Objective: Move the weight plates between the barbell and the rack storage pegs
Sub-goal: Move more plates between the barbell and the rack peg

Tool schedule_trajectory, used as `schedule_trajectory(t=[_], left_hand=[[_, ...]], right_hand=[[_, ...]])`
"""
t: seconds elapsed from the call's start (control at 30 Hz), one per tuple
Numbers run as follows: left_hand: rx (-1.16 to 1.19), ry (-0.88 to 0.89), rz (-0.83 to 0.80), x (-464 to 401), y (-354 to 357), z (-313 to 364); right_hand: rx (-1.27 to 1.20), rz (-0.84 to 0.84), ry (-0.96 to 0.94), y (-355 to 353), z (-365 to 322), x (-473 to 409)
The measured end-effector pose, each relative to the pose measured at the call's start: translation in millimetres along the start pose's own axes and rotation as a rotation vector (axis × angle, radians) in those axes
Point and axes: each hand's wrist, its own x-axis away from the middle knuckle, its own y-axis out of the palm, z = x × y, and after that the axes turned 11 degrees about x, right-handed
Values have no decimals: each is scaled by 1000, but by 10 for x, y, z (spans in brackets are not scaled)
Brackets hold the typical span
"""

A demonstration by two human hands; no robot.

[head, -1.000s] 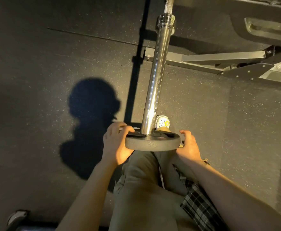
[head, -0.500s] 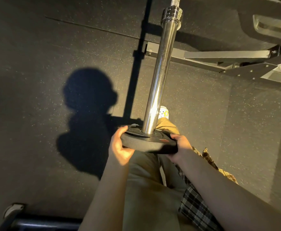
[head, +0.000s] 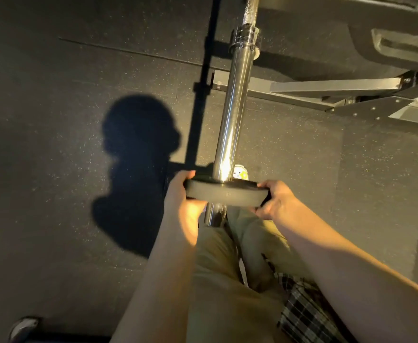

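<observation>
A chrome barbell sleeve (head: 230, 125) runs from the top of the head view down toward me, its collar (head: 245, 38) near the top. A small black weight plate (head: 225, 194) sits on the sleeve close to its free end, and a short stub of chrome (head: 214, 215) pokes out on my side of it. My left hand (head: 183, 201) grips the plate's left rim, thumb over the top edge. My right hand (head: 274, 201) grips the right rim with curled fingers.
Black speckled rubber floor (head: 54, 169) lies all around, with my shadow on it at left. A rack's steel base and braces (head: 326, 87) cross the upper right. My legs and one shoe (head: 240, 173) are right under the plate. A rounded metal foot (head: 22, 328) sits at the bottom left.
The plate has slid along the sleeve away from me, so the sleeve's end now sticks out past it. Both hands kept their grip on the rim and moved with it.
</observation>
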Motion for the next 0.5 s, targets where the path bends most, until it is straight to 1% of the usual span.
schedule_trajectory(t=[0.03, 0.13, 0.27, 0.4, 0.5], left_hand=[[-12, -22, -20, -35, 94, 80], [2, 8, -44, -135, 401, 232], [46, 8, -24, -151, 598, 206], [36, 72, 185, -219, 637, 131], [8, 111, 261, -287, 664, 115]], right_hand=[[-7, -16, -22, 14, -131, 13], [-40, -19, -74, 101, -421, 118], [-57, 3, -101, 170, -543, 123], [-86, 71, -76, 178, -575, 69], [-63, 131, -71, 182, -610, 4]])
